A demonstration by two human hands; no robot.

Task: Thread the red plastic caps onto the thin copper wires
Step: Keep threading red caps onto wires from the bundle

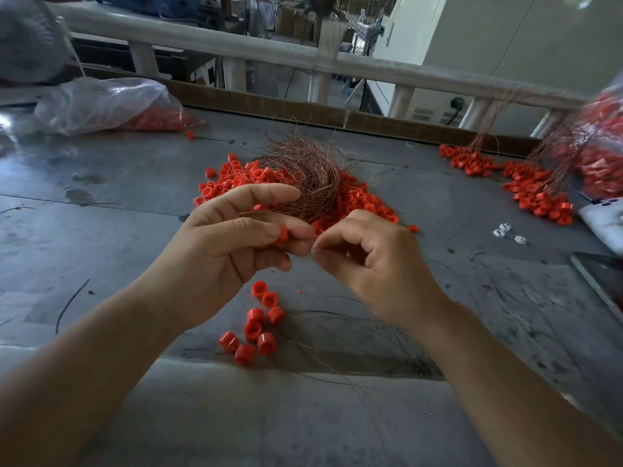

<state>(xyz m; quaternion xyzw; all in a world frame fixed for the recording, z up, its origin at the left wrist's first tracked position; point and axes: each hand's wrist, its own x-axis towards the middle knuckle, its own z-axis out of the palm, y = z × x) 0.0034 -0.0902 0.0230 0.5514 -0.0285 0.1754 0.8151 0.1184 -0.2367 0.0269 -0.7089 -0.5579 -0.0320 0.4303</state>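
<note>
Grey metal counter (101,230), near edge: small cluster of red plastic caps (257,326) lying loose, thin copper wires (337,318) fanned out beside them to the right. Above that, left hand (229,251), grip grasping one red cap (281,234) between thumb and fingers. Right hand (374,264) touching it fingertip to fingertip, thumb and forefinger pinched; cannot tell if a wire is in that grip, too thin. Behind the hands, tangled copper wire bundle (303,173) sitting on a big red cap pile (364,203). Small white plastic bits (505,232) to the right. Far right, caps strung on wires (539,193). Far left, clear plastic bag (101,102) with red caps inside.
</note>
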